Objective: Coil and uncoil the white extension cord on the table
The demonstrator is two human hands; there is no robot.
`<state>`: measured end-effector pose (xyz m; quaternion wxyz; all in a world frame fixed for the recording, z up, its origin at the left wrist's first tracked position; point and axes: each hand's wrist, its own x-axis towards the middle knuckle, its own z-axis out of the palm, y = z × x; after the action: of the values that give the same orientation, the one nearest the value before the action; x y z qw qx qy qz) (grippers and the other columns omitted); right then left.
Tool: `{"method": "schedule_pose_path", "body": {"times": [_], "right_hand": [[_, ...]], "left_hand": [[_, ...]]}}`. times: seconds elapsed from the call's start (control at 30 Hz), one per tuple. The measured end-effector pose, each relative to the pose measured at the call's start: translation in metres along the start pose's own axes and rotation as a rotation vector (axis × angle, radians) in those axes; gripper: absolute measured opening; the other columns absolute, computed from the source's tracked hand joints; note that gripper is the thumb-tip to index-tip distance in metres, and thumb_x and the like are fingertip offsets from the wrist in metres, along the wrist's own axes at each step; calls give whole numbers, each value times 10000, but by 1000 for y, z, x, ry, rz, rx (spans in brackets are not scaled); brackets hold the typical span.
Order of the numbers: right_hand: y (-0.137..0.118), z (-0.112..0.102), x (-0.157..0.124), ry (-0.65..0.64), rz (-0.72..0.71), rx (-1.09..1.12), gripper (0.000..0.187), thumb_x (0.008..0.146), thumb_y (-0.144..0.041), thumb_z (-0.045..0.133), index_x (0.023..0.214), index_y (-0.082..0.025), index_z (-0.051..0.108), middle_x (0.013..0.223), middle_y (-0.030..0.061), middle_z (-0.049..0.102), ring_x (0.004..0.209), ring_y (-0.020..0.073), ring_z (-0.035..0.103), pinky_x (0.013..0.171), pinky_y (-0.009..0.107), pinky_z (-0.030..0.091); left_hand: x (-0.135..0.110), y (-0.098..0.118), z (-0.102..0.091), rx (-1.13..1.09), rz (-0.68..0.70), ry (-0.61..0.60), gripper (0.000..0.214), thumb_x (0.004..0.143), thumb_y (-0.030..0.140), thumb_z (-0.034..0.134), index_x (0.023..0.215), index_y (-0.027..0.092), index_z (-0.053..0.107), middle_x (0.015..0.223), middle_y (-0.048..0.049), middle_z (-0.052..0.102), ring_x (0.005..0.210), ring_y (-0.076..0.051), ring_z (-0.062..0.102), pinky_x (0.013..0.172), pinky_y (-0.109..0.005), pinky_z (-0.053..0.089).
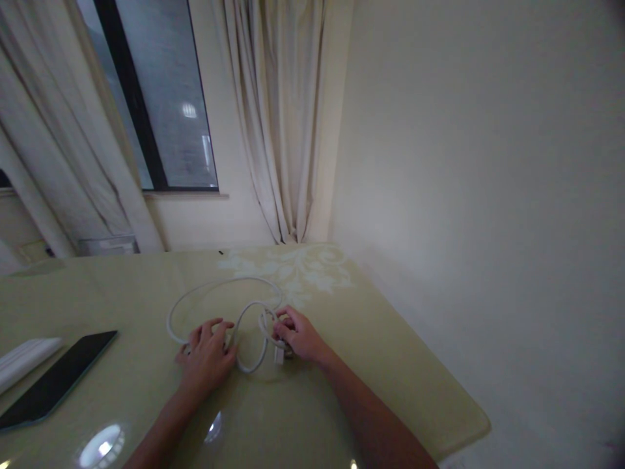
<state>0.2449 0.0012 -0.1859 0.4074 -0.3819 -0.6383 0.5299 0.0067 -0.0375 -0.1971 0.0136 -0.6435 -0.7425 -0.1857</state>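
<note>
A white cable [229, 280] lies in loose loops on the table, one wide loop at the back and smaller coils between my hands. My left hand [208, 355] is curled palm-down over the cable, which runs in under the fingers from the left and comes out by the thumb. What lies beneath the palm is hidden. The fingers of my right hand [297, 335] are closed around the coils at their right side. Just below these fingers hangs or rests a small whitish plug-like block [279, 355]; its exact kind is unclear.
The glossy pale green table [390, 371] has a white floral pattern at the back. A flat black panel [63, 374] and a white long object [29, 355] lie to the left. A wall [463, 195] borders the right side. Curtains [278, 117] and a window [166, 98] stand behind.
</note>
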Motion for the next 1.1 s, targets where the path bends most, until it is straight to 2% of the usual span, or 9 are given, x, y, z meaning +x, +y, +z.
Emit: {"method": "schedule_pose_path", "body": {"times": [0.13, 0.23, 0.4, 0.6, 0.77, 0.9, 0.97, 1.03, 1.1], "right_hand": [[1, -5, 0, -38, 59, 63, 473, 782, -562, 816, 1022, -219, 595, 757, -32, 687, 632, 131, 609, 613, 247, 448], [3, -11, 1, -98, 71, 14, 539, 722, -479, 872, 1122, -225, 614, 725, -73, 635, 621, 107, 569, 615, 233, 419], [7, -19, 0, -178, 59, -28, 710, 729, -384, 865, 1360, -221, 583, 767, -63, 642, 645, 100, 579, 616, 223, 403], [-2, -26, -7, -312, 83, -48, 739, 751, -265, 823, 1422, -243, 514, 882, -20, 722, 695, 108, 639, 651, 218, 451], [-7, -26, -10, -307, 76, -77, 694, 761, -242, 780, 1404, -233, 519, 787, -55, 682, 635, 97, 601, 609, 202, 428], [-5, -22, -9, -249, 63, -78, 708, 728, -204, 767, 1394, -223, 529, 777, -64, 663, 625, 98, 580, 598, 204, 425], [-3, -19, -9, -198, 46, -90, 685, 727, -211, 774, 1374, -218, 548, 771, -66, 651, 628, 100, 576, 604, 213, 430], [-1, -16, -7, -146, 29, -89, 677, 729, -239, 792, 1363, -211, 556, 765, -66, 645, 635, 106, 586, 614, 225, 446], [2, -10, -6, -116, 25, -39, 687, 734, -292, 818, 1362, -202, 553, 784, -53, 659, 653, 120, 614, 632, 244, 474]], "left_hand": [[-1, 3, -4, 12, 8, -36, 274, 918, 267, 517, 1103, 268, 719, 1412, -132, 626, 1394, -380, 461, 1061, -682, 379], [-1, 5, -7, 14, 23, -71, 229, 940, 270, 491, 995, 257, 713, 1291, -123, 684, 1355, -373, 493, 1044, -688, 382], [0, 7, -7, 5, 24, -69, 243, 941, 258, 495, 1046, 258, 715, 1284, -127, 684, 1352, -371, 501, 1049, -695, 381], [-1, 9, -3, 28, 13, -25, 272, 938, 247, 511, 1106, 239, 724, 1380, -159, 625, 1338, -399, 496, 1026, -654, 430], [-3, 7, 0, 38, 25, -4, 257, 932, 216, 511, 1076, 242, 722, 1336, -152, 663, 1331, -393, 502, 1115, -770, 249], [-3, 8, 1, 34, 71, 103, 349, 891, 194, 541, 1195, 237, 708, 1309, -150, 693, 1322, -375, 529, 1199, -723, 106], [-3, 13, 0, -31, 88, 179, 411, 889, 206, 536, 1270, 231, 687, 1322, -147, 692, 1301, -373, 549, 1203, -680, 163], [-5, 20, -2, -180, 149, 223, 370, 951, 255, 474, 1249, 224, 691, 1289, -142, 705, 1244, -354, 586, 1152, -608, 302], [-10, 29, -4, -372, 278, 178, 367, 1030, 322, 373, 1154, 226, 704, 1187, -131, 729, 1148, -317, 633, 1043, -506, 425]]}}
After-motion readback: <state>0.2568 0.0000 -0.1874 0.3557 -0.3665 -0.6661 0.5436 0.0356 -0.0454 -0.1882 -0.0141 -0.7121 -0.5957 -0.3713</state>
